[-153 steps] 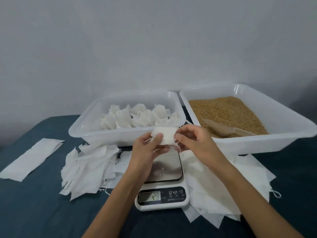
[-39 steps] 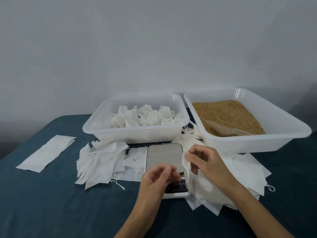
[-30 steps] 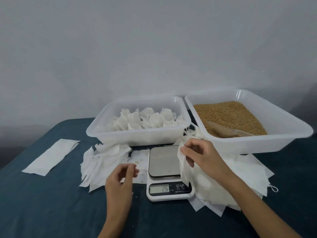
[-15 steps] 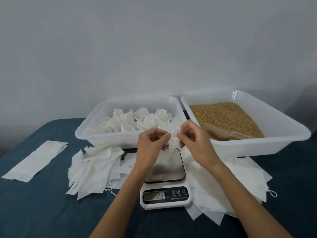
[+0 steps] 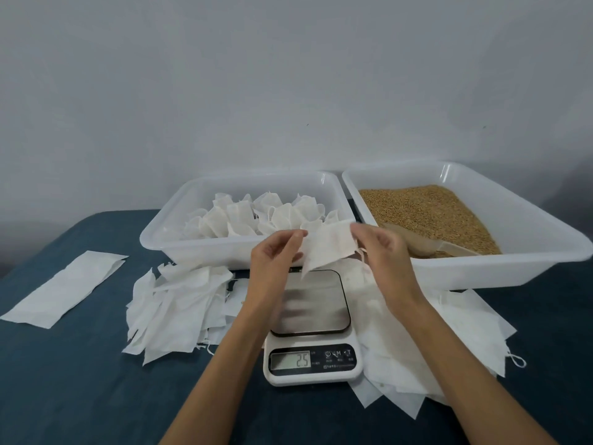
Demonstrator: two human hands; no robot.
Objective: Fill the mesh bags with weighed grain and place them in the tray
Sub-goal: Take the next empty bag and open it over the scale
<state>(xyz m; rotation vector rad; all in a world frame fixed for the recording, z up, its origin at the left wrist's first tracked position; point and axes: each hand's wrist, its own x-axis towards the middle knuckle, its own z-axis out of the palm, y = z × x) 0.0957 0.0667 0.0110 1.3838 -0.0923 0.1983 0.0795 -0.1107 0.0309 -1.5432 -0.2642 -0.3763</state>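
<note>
An empty white mesh bag [image 5: 327, 248] hangs in the air above the scale [image 5: 313, 329], stretched flat between my hands. My left hand [image 5: 276, 255] pinches its left edge and my right hand [image 5: 382, 248] pinches its right edge. The scale's steel plate is bare and its display reads 25. Behind it on the left, a clear tray [image 5: 179, 226] holds several filled white bags [image 5: 256, 216]. To the right, a second clear tray [image 5: 526, 232] holds brown grain [image 5: 423, 210] with a scoop [image 5: 430, 247] lying in it.
A heap of loose empty bags [image 5: 173, 309] lies left of the scale, and another pile [image 5: 449, 345] sits under the grain tray's front and to the scale's right. One flat white strip [image 5: 64, 287] lies far left on the dark blue table [image 5: 80, 396]. A grey wall stands behind.
My right hand lifted one bag from the right pile, my left hand came up from the table to meet it, and both now spread the bag wider above the scale.
</note>
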